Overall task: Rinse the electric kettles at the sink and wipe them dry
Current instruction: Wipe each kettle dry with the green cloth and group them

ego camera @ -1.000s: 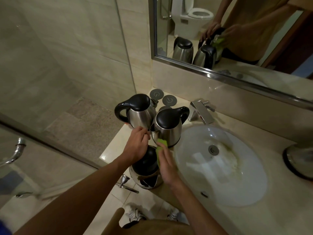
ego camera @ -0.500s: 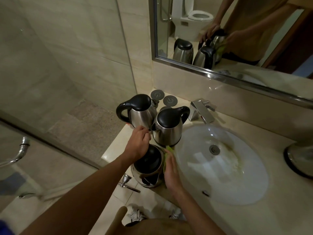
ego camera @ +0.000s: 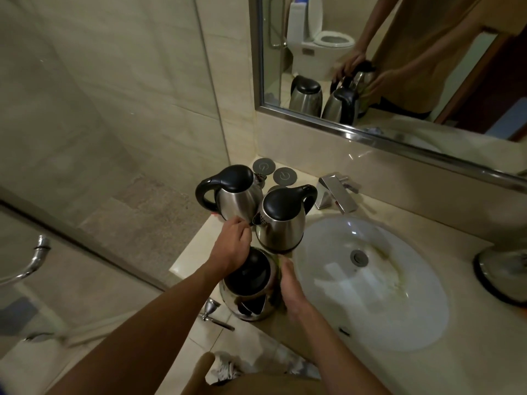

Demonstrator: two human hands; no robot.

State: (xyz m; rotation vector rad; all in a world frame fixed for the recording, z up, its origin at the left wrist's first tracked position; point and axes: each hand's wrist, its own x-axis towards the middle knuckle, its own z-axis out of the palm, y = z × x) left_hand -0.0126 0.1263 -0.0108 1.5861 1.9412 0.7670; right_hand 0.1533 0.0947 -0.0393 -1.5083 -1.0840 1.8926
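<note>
Steel kettle: left hand fingers curl over its handle; right hand fingers press flat against its side.

beige tiled walls | mirror | glass partition | dim light

Silver kettles with black lids, white sink.
</note>
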